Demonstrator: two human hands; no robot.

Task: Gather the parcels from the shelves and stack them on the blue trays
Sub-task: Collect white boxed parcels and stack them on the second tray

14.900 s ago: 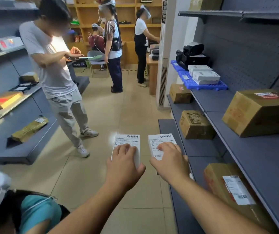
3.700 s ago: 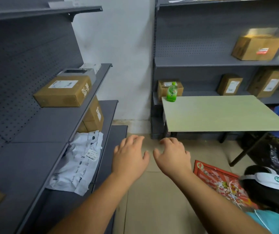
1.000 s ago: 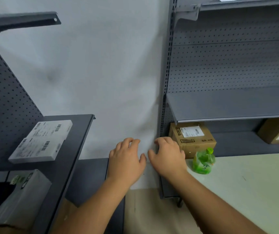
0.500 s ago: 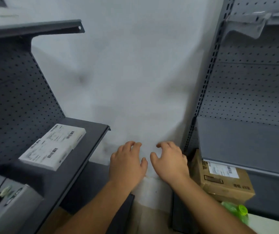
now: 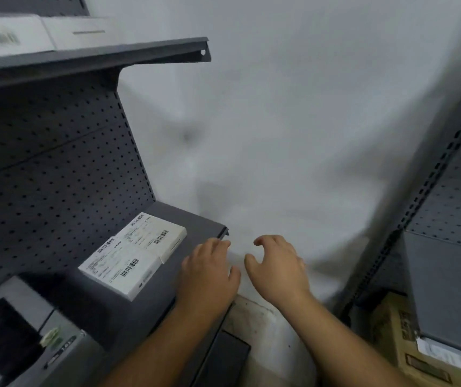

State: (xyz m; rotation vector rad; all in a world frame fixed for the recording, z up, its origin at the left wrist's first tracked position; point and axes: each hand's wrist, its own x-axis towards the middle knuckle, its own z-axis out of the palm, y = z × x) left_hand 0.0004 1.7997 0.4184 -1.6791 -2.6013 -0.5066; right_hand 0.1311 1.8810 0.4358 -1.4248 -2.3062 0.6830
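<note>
Hands (image 5: 244, 272) empty, fingers relaxed, beside shelf edge (image 5: 196, 227); white parcels (image 5: 134, 252) near.

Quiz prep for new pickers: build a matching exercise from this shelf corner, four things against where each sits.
Things:
1. two flat white labelled boxes
2. brown cardboard box
3. white boxes with blurred barcode
4. grey and black carton

Places:
A. top left shelf
B. lower right, under the grey shelf
C. middle left shelf, beside the left hand
D. bottom left corner, nearest the camera

Pairs: 1-C, 2-B, 3-A, 4-D
</note>
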